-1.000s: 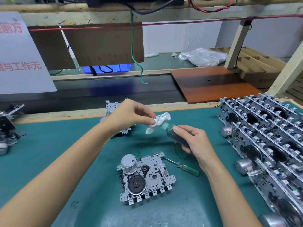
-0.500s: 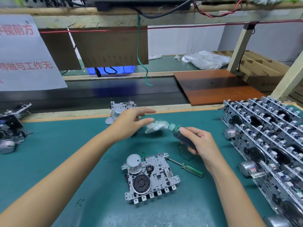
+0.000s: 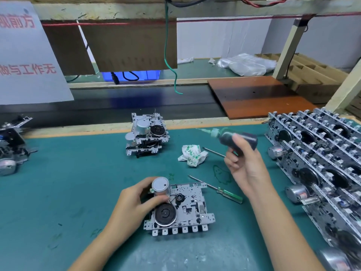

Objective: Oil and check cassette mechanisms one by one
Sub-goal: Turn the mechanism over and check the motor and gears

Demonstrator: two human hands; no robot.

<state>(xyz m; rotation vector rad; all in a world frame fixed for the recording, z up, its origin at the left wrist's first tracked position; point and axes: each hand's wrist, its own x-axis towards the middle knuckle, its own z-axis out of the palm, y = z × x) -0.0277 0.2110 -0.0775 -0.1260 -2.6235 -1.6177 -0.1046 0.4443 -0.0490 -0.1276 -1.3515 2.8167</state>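
A silver cassette mechanism (image 3: 187, 208) with a round motor and a black flywheel lies on the green mat in front of me. My left hand (image 3: 134, 202) grips its left side, fingers curled round the motor. My right hand (image 3: 242, 163) holds a dark oil bottle (image 3: 234, 136) up above the mat, its pale nozzle pointing left. A crumpled white cloth (image 3: 192, 155) lies on the mat between the bottle and the far mechanisms.
A small stack of mechanisms (image 3: 147, 134) stands at the mat's far edge. Rows of several mechanisms (image 3: 320, 159) fill the right side. A green-handled screwdriver (image 3: 216, 189) lies right of the held mechanism, a thin tool (image 3: 214, 151) by the cloth. More mechanisms (image 3: 11, 145) sit far left.
My left hand let go of the cloth, which now lies on the mat, and came down onto the mechanism's motor. My right hand lifted the bottle to the right.
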